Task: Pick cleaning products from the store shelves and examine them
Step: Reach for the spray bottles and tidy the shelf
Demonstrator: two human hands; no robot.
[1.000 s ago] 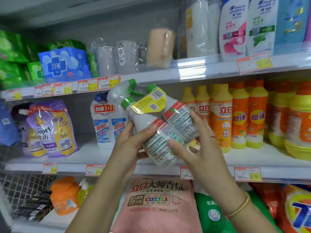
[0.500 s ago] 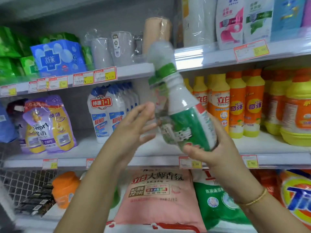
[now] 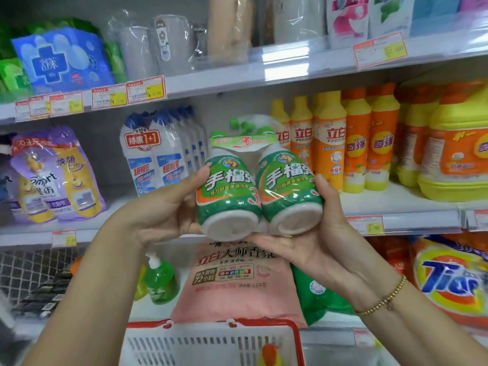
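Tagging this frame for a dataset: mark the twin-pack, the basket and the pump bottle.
Twin-pack [image 3: 260, 186]: head view, seam between its two bottles.
Basket [image 3: 211, 347]: head view, white front wall.
Pump bottle [image 3: 159, 283]: head view, green body.

1. Bright, even store light is falling from above, leaving only soft shadows beneath the long white shelf edge [image 3: 303, 63] above the shrink-wrapped pair of green-labelled white bottles [image 3: 260, 191].
2. Glare is glinting off that pair's wrap.
3. Shelf lines are bowing far left and right of the pair, and goods above it are looking blurred.
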